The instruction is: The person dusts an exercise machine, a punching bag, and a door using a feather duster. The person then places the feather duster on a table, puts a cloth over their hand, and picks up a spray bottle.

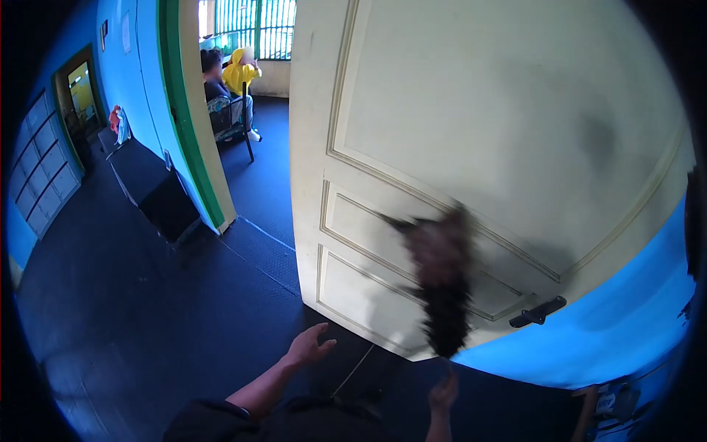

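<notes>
My right hand [443, 393] is closed around the thin handle of a feather duster [440, 272], held upright at the bottom centre-right. Its dark feathers are smeared by motion and overlap the lower panels of a cream panelled door [471, 132]; whether they touch it I cannot tell. The door stands open, with a dark handle [537, 312] near its lower right. Bare and with fingers apart, my left hand [309, 346] hangs over the dark floor, near the door's bottom edge.
Through the doorway two people sit, one in a yellow top [241, 72], beside a chair [234, 121]. A black box-like piece [151, 188] stands along the blue wall at left. A green door frame [184, 110] edges the opening. Some items [615, 404] lie at lower right.
</notes>
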Demonstrator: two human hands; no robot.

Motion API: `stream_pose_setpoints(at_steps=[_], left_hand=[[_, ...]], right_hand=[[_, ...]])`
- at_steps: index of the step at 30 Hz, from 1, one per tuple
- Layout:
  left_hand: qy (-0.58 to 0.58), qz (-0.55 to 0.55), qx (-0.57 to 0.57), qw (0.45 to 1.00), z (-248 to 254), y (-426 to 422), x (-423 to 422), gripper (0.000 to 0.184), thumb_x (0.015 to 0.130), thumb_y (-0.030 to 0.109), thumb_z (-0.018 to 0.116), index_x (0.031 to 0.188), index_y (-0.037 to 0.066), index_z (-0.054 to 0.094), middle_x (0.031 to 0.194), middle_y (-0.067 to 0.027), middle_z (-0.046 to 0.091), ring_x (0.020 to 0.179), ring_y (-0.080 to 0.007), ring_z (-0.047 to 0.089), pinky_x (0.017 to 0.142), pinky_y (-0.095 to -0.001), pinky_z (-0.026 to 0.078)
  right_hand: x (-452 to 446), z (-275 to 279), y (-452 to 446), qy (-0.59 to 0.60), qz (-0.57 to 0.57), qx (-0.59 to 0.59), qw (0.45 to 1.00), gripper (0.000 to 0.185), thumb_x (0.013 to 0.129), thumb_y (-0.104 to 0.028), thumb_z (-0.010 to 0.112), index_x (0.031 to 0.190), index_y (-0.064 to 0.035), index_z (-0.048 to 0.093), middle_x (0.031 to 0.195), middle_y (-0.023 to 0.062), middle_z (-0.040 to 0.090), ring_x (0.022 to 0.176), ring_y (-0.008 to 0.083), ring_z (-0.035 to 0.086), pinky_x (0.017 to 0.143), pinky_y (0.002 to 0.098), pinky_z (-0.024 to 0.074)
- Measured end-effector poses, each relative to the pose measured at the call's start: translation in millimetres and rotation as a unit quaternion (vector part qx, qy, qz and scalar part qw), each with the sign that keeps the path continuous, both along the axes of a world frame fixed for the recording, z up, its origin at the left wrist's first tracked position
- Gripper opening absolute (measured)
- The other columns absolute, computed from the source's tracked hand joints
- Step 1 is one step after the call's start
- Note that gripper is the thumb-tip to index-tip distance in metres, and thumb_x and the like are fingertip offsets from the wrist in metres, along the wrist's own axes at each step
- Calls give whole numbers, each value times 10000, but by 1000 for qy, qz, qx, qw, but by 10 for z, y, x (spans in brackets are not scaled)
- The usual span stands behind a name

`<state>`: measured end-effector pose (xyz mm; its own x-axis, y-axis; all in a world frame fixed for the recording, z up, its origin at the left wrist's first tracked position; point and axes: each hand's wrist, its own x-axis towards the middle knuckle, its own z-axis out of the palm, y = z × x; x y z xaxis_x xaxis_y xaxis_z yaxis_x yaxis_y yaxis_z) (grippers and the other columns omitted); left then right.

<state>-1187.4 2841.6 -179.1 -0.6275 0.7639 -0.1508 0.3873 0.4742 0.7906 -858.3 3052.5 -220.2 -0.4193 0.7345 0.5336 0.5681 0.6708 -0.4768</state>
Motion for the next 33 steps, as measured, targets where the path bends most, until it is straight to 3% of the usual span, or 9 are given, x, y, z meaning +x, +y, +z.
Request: stream_pose_setpoints(at_steps=[1, 4, 6, 7, 9, 17, 19, 27, 33], left_hand=[[-9, 14, -14, 1000, -11, -29, -23, 628, 828, 397, 610, 1290, 7, 442, 1278, -190, 505, 1191, -312, 483, 990, -371, 395], [-11, 22, -23, 999, -159, -72, -109, 626, 827, 394, 613, 1289, 7, 443, 1281, -189, 505, 1191, -315, 483, 994, -371, 391], [-14, 20, -19, 1000, -152, -28, -115, 624, 827, 389, 614, 1290, 7, 443, 1280, -188, 506, 1191, -315, 483, 996, -371, 388], [-15, 19, -15, 1000, -128, -11, -116, 623, 827, 385, 616, 1290, 6, 442, 1278, -186, 508, 1192, -315, 483, 998, -371, 386], [-20, 14, -9, 1000, -101, 78, -110, 619, 826, 382, 618, 1288, 7, 445, 1276, -185, 510, 1191, -315, 483, 999, -371, 386], [5, 21, 30, 999, -34, 185, -34, 603, 828, 377, 616, 1279, 12, 452, 1271, -183, 513, 1188, -311, 486, 999, -373, 388], [15, 40, 8, 999, 2, 77, -28, 600, 827, 379, 618, 1280, 19, 453, 1269, -176, 516, 1191, -307, 484, 997, -373, 388], [-12, 159, -38, 987, 0, -414, 102, 599, 816, 375, 633, 1274, 28, 461, 1245, -164, 541, 1186, -303, 490, 995, -373, 387], [-18, 171, -52, 984, -41, -341, 263, 573, 811, 341, 649, 1257, 27, 475, 1226, -171, 553, 1166, -307, 510, 978, -374, 403]], right_hand=[[367, -332, -45, 120, -37, -45, 991, 255, 895, -41, 452, 1129, 21, 533, 1023, 202, 593, 922, 352, 598, 785, 384, 488], [993, -280, -375, -23, -188, -82, 979, 273, 904, -53, 456, 1148, 57, 512, 1057, 222, 578, 950, 365, 588, 814, 398, 479], [1115, -345, -545, -25, -323, -199, 925, 486, 845, -303, 608, 1271, -88, 517, 1161, 203, 562, 1030, 292, 577, 878, 414, 449], [1022, -356, -595, -28, -322, -201, 925, 486, 845, -303, 608, 1271, -88, 517, 1161, 203, 562, 1030, 292, 577, 878, 414, 449], [702, -455, -673, -10, -211, -14, 977, 283, 912, -39, 450, 1174, 70, 467, 1045, 240, 558, 978, 378, 565, 823, 405, 455], [-897, -166, -468, 38, 127, -159, 978, 243, 871, -79, 498, 1092, 11, 546, 972, 225, 605, 864, 394, 608, 733, 419, 510], [-1244, -67, -381, -12, 203, -99, 974, 274, 854, -80, 512, 1121, -25, 544, 929, 193, 611, 818, 372, 614, 698, 431, 512], [-2013, 400, -303, -87, 214, -149, 962, 292, 840, -139, 521, 1121, -65, 551, 825, 181, 584, 732, 370, 599, 617, 470, 486], [-836, 115, 18, -64, 145, -75, 984, 326, 807, -89, 524, 1130, -68, 563, 882, 178, 608, 809, 356, 609, 698, 424, 508]])
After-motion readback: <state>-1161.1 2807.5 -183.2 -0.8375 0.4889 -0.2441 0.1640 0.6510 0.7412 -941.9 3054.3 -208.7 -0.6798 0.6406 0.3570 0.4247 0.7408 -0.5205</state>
